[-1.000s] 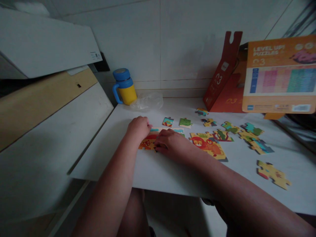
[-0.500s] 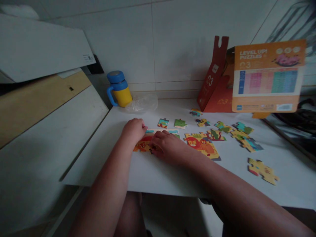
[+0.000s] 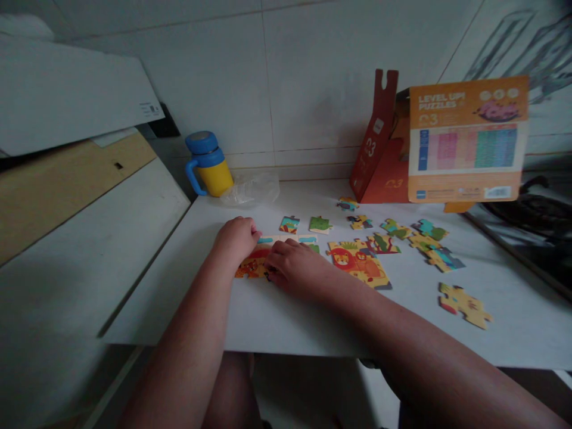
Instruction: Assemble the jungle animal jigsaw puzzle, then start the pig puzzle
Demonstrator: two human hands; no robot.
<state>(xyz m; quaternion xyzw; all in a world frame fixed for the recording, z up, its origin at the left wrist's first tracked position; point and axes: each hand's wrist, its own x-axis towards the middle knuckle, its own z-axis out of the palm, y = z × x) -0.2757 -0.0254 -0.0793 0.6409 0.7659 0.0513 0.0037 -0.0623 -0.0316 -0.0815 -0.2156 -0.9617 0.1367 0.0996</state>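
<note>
The left hand (image 3: 238,237) lay curled at the left end of the puzzle section (image 3: 254,264), apparently steadying it, while the right hand (image 3: 298,267) bent over it, neither grip determinable.

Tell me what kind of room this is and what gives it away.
Probably a home kitchen: the wall is tiled, and what looks like a gas hob sits at the far right, beside a white tabletop holding puzzle pieces.

The left arm (image 3: 185,339) and right arm (image 3: 415,339) stretch farward; the left hand (image 3: 236,239) is curled, the right hand (image 3: 298,267), palm down, just right of it, fingers bent.
</note>
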